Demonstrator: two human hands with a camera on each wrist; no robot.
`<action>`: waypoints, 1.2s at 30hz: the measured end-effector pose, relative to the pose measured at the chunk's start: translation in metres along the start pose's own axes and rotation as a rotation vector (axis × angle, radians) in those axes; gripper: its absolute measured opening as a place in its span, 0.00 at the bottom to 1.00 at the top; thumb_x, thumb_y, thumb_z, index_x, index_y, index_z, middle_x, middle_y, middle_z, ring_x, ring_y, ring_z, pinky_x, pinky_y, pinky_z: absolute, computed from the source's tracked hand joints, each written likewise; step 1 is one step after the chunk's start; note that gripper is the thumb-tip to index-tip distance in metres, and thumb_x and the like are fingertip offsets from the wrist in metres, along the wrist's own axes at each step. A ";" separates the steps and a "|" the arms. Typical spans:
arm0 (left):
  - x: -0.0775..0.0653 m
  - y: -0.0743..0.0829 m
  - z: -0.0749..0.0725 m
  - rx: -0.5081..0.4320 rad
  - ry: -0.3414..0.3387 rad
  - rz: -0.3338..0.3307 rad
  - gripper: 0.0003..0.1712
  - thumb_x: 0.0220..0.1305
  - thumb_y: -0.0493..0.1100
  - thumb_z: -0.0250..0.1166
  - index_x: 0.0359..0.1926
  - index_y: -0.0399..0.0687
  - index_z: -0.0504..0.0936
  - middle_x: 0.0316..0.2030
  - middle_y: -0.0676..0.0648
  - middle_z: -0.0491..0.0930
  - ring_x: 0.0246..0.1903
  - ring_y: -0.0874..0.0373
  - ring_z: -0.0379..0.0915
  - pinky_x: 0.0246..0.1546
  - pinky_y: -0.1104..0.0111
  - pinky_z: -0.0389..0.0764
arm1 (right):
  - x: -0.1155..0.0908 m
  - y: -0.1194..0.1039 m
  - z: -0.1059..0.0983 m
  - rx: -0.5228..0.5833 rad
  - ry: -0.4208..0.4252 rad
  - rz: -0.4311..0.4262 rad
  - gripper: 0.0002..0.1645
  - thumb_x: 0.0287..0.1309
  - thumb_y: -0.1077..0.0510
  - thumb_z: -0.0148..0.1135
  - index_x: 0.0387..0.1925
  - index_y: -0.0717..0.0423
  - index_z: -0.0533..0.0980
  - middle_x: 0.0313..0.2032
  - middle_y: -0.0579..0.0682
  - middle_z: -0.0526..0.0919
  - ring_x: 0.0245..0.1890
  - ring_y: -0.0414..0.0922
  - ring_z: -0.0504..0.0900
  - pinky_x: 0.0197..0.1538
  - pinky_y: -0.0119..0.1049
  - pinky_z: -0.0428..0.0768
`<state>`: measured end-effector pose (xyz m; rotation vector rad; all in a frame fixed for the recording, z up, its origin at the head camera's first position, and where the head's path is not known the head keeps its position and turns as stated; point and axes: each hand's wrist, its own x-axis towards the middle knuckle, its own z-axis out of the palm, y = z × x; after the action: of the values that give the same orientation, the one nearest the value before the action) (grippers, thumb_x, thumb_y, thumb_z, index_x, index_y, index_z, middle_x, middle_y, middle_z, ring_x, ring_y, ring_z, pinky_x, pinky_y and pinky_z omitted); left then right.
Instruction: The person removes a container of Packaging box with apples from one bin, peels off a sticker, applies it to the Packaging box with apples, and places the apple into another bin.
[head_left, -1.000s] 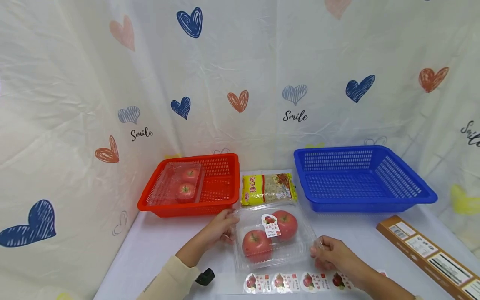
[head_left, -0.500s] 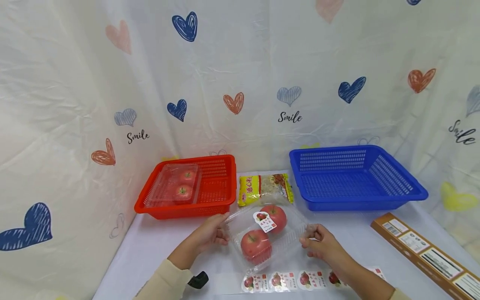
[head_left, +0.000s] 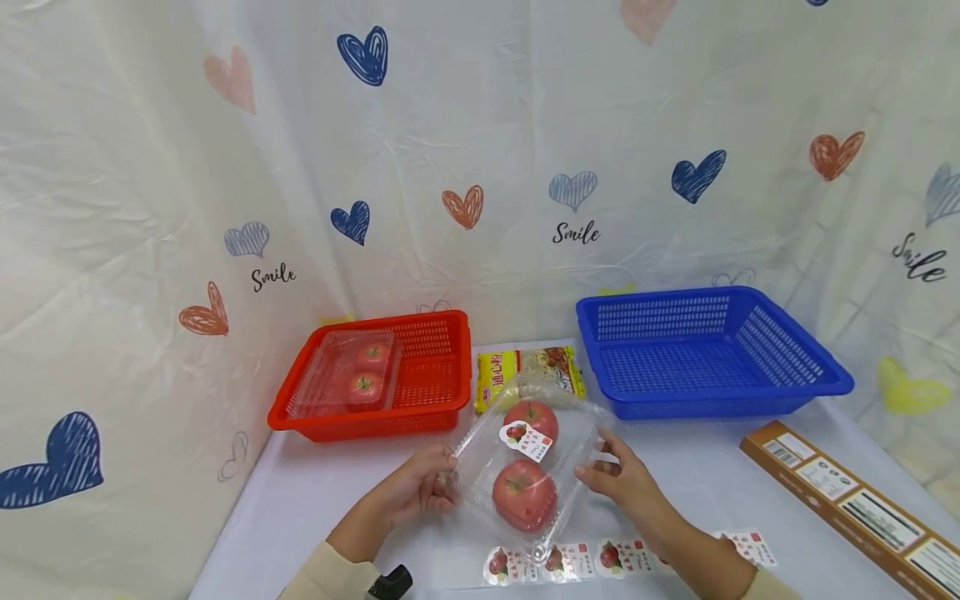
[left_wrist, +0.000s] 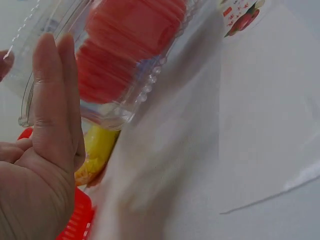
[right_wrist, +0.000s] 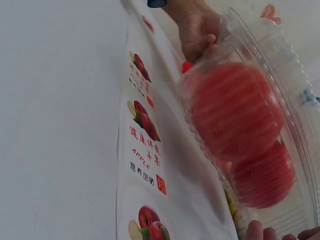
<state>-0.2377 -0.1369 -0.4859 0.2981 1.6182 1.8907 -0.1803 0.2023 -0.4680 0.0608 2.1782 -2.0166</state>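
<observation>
I remotely logged left hand (head_left: 416,485) and right hand (head_left: 621,480) pinching the apple box (head_left: 530,467) short of the desk's far edge; label (head_left: 527,441) was on, setting-down not yet done.

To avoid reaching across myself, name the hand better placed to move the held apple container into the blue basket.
Probably your right hand: it touches the held container on the side nearer the blue basket. Your left hand is on the opposite side, nearer the red basket.

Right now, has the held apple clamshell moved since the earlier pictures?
Yes: in the head view, the clamshell turned counterclockwise; its far apple shifted left, away from the blue basket.
</observation>
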 end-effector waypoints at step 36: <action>-0.012 -0.001 0.044 -0.021 -0.236 -0.073 0.35 0.62 0.46 0.68 0.60 0.29 0.63 0.37 0.46 0.82 0.36 0.55 0.83 0.30 0.69 0.83 | 0.022 -0.041 -0.010 -0.027 -0.181 0.097 0.58 0.57 0.53 0.67 0.76 0.51 0.39 0.70 0.71 0.47 0.65 0.71 0.56 0.54 0.71 0.67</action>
<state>-0.2038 -0.1084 -0.4743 0.4299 1.4315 1.7455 -0.2086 0.2065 -0.4302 -0.0186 2.0503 -1.8628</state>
